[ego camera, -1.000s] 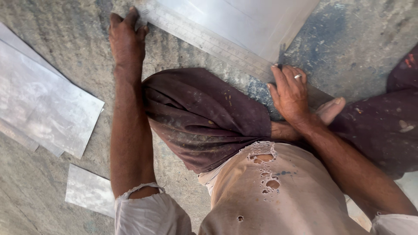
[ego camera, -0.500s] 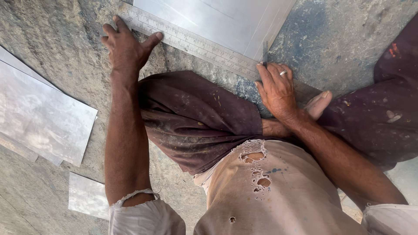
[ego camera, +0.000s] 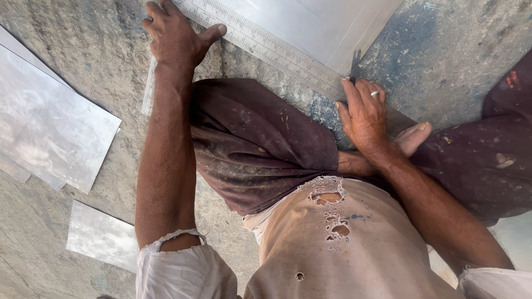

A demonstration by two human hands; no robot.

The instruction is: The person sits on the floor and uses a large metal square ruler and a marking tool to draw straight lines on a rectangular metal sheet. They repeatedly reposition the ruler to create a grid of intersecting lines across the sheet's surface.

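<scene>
Nearest the camera, at the bottom of the frame, a torn beige shirt [ego camera: 338, 249] with several holes fills the lower middle, and above it a knee in dark maroon cloth [ego camera: 260, 144] bends across the centre. No box, tray or other container shows anywhere; loose metal pieces simply lie on the rough concrete floor [ego camera: 454, 50]. At lower left a small shiny metal sheet [ego camera: 102, 235] lies flat, and above it, at the left edge, a larger stack of metal sheets [ego camera: 50, 122] rests well apart from both hands.

Further up, right of centre, the right hand [ego camera: 366, 113] presses palm down with its fingers together and a ring on one of them. A thin dark scribing tool [ego camera: 354, 63] stands up from just above its fingertips; whether the fingers pinch it cannot be told. A bare foot [ego camera: 413, 135] pokes out just beside the wrist.

Farthest off, at the top, a long steel ruler [ego camera: 266, 44] runs diagonally from upper left down toward the right hand, lying along the edge of a large pale metal sheet [ego camera: 316, 22]. The left hand [ego camera: 174, 36] lies spread flat over the ruler's upper end, fingers splayed, thumb stretched along it, holding it down.
</scene>
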